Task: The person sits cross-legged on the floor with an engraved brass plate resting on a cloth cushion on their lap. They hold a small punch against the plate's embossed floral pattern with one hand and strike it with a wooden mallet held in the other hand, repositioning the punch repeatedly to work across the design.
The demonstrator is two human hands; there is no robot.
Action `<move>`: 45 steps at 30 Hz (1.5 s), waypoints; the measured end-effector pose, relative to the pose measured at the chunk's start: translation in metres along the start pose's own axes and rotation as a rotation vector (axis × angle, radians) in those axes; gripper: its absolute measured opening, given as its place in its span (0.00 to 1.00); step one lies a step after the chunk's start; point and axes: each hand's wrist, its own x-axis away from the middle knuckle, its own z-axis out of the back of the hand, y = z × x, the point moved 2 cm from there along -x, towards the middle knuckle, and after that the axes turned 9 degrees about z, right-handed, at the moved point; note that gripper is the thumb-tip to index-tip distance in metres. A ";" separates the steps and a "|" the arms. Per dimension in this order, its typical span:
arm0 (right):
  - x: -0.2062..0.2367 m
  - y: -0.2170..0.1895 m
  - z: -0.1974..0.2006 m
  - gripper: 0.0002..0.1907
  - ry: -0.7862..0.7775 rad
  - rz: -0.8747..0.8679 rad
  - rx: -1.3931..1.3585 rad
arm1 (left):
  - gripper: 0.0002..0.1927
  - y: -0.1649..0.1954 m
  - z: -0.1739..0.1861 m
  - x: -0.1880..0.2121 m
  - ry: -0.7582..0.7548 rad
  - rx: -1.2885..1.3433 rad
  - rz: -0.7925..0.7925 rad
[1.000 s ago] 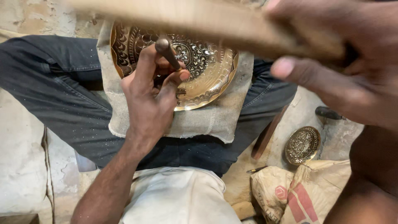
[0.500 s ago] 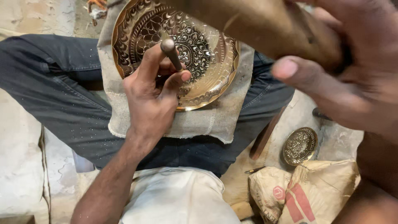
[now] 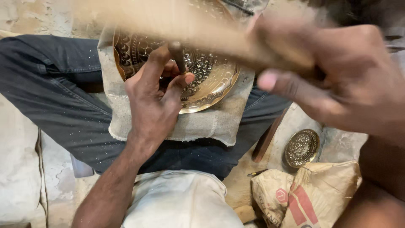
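On my lap, over a square of pale cloth [image 3: 211, 124] spread across my dark trousers [image 3: 55, 97], lies the engraved brass plate [image 3: 211, 78] — round, gold-coloured, its face crowded with fine raised pattern, and it is the landmark for everything else I describe. My left hand [image 3: 154, 101] rests on the near-left part of that plate, fingers [image 3: 179, 86] pinched closed around a short dark metal punch [image 3: 177, 57]. The punch stands almost upright, its long axis tipped only slightly, its working tip hidden behind my fingers where it meets the plate, its blunt top end pointing up toward my face. Above the plate and to its right, my right hand [image 3: 337, 84] is clenched around a wooden mallet [image 3: 190, 25]; its light-coloured length stretches leftward from my fist across the top of the plate and is smeared by motion blur, so I cannot tell exactly how high it sits over the punch. The punch's top lies left of and below my right fist, directly under the blurred wood — that line from mallet to punch head is the one that matters. Well to the right of the plate, on the floor, a smaller patterned brass dish [image 3: 301, 147] lies beside a dark wooden stick [image 3: 268, 139], with crumpled tan sacks [image 3: 303, 196] nearer to me.
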 end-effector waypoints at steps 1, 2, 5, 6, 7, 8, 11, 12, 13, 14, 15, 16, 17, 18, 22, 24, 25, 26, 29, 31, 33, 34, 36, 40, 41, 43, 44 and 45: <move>-0.002 -0.006 0.005 0.27 0.059 0.069 0.009 | 0.25 0.001 0.001 -0.001 -0.004 0.011 -0.005; -0.002 -0.013 0.011 0.24 0.115 0.137 0.015 | 0.25 0.002 0.002 -0.001 -0.011 0.020 -0.007; -0.007 -0.016 0.009 0.24 0.115 0.124 0.011 | 0.25 0.004 0.002 -0.003 -0.007 0.003 -0.014; -0.008 -0.013 0.006 0.25 0.091 0.080 0.005 | 0.26 0.004 0.001 -0.004 -0.007 -0.010 -0.018; -0.003 -0.012 0.009 0.25 0.106 0.059 0.016 | 0.25 0.003 0.001 -0.005 -0.013 -0.009 -0.018; 0.005 -0.011 0.013 0.24 0.119 0.040 0.022 | 0.25 0.003 0.000 -0.005 -0.019 -0.008 -0.013; 0.017 0.006 -0.001 0.25 0.113 0.073 0.062 | 0.23 0.002 0.000 -0.005 -0.024 -0.018 -0.024; 0.021 0.014 -0.012 0.26 0.107 0.095 0.080 | 0.23 0.003 0.001 -0.006 -0.029 -0.023 -0.035; 0.029 0.021 -0.015 0.26 0.184 0.099 0.015 | 0.20 0.004 0.003 -0.010 -0.022 -0.011 -0.019; 0.039 0.027 -0.019 0.25 0.257 0.104 -0.053 | 0.17 0.006 0.008 -0.014 -0.016 0.000 0.002; 0.049 0.033 -0.030 0.27 0.357 0.081 -0.155 | 0.14 0.008 0.013 -0.019 -0.007 0.018 0.020; 0.059 0.039 -0.041 0.28 0.461 0.068 -0.258 | 0.17 0.013 0.019 -0.026 -0.042 0.144 -0.042; 0.067 0.042 -0.064 0.31 0.592 0.021 -0.403 | 0.19 0.020 0.029 -0.032 -0.082 0.273 -0.099; 0.076 0.042 -0.088 0.35 0.715 -0.033 -0.560 | 0.21 0.027 0.033 -0.040 -0.158 0.275 -0.157; 0.106 0.038 -0.176 0.31 0.926 -0.239 -0.956 | 0.22 0.048 0.024 -0.079 -0.589 -0.046 -0.372; 0.109 0.030 -0.221 0.27 1.083 -0.392 -0.987 | 0.24 0.052 0.002 -0.095 -0.892 -0.185 -0.342; 0.109 0.023 -0.241 0.25 1.142 -0.441 -0.928 | 0.25 0.054 -0.005 -0.100 -0.967 -0.281 -0.381; 0.112 0.015 -0.257 0.24 1.151 -0.473 -0.882 | 0.26 0.057 -0.012 -0.103 -1.042 -0.375 -0.420; 0.125 -0.009 -0.300 0.23 1.223 -0.626 -0.991 | 0.26 0.070 -0.021 -0.106 -1.210 -0.533 -0.580; 0.136 -0.025 -0.323 0.23 1.283 -0.688 -1.045 | 0.19 0.082 -0.021 -0.104 -1.305 -0.669 -0.657; 0.144 -0.042 -0.343 0.25 1.337 -0.686 -0.994 | 0.19 0.090 -0.011 -0.105 -1.381 -0.773 -0.704; 0.146 -0.049 -0.350 0.23 1.305 -0.655 -0.985 | 0.19 0.093 -0.008 -0.105 -1.398 -0.794 -0.717; 0.147 -0.061 -0.364 0.19 1.237 -0.596 -0.967 | 0.19 0.095 0.002 -0.106 -1.431 -0.819 -0.713; 0.143 -0.076 -0.378 0.20 1.390 -0.511 -1.109 | 0.20 0.090 0.012 -0.103 -1.470 -0.828 -0.708; 0.141 -0.077 -0.377 0.19 1.390 -0.413 -1.019 | 0.20 0.088 0.013 -0.104 -1.478 -0.828 -0.707; 0.137 -0.078 -0.371 0.12 1.305 -0.339 -0.791 | 0.20 0.087 0.014 -0.102 -1.483 -0.824 -0.708; 0.136 -0.077 -0.367 0.06 1.222 -0.366 -0.654 | 0.20 0.086 0.014 -0.101 -1.485 -0.820 -0.708; 0.136 -0.076 -0.363 0.05 1.139 -0.392 -0.516 | 0.20 0.086 0.014 -0.101 -1.492 -0.821 -0.708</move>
